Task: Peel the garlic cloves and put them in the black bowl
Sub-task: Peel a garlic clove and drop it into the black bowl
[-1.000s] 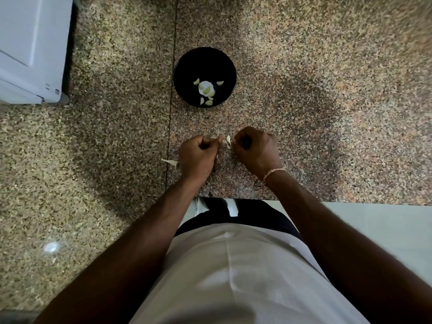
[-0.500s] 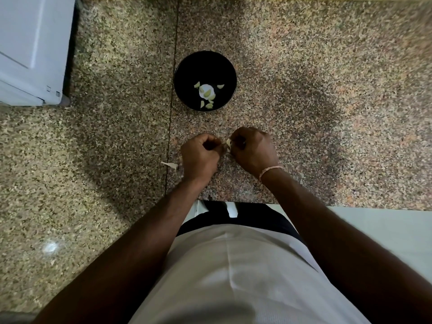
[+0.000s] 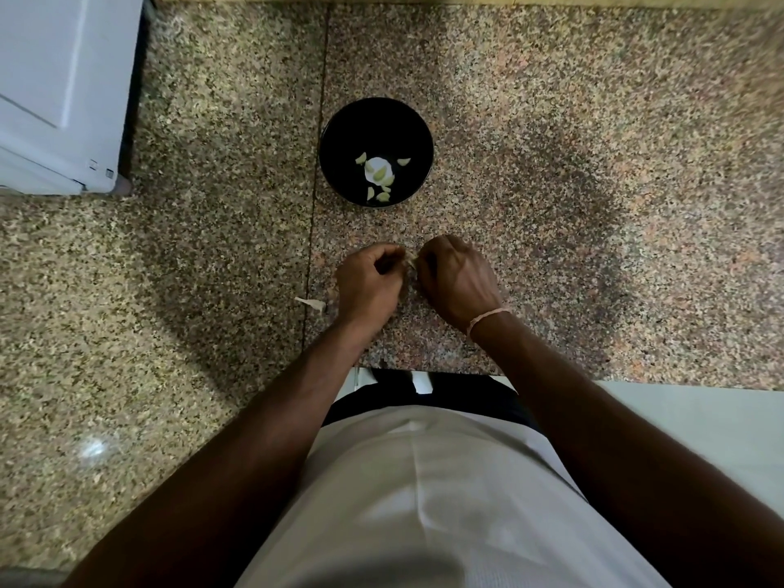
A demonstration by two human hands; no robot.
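Both hands are pinching one garlic clove (image 3: 410, 263) between them, left hand (image 3: 370, 278) and right hand (image 3: 457, 277) equally close; the black bowl (image 3: 376, 120) is sitting straight ahead of it.

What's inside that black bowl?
The black bowl holds several peeled garlic cloves around a white glare spot; anything under the glare cannot be seen.

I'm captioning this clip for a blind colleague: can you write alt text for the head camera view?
Seen from above, a person's left hand and right hand pinch a small pale garlic clove between them over a speckled granite counter. Beyond the hands sits a round black bowl holding several peeled garlic cloves; a scrap of papery garlic skin lies left of the left wrist.
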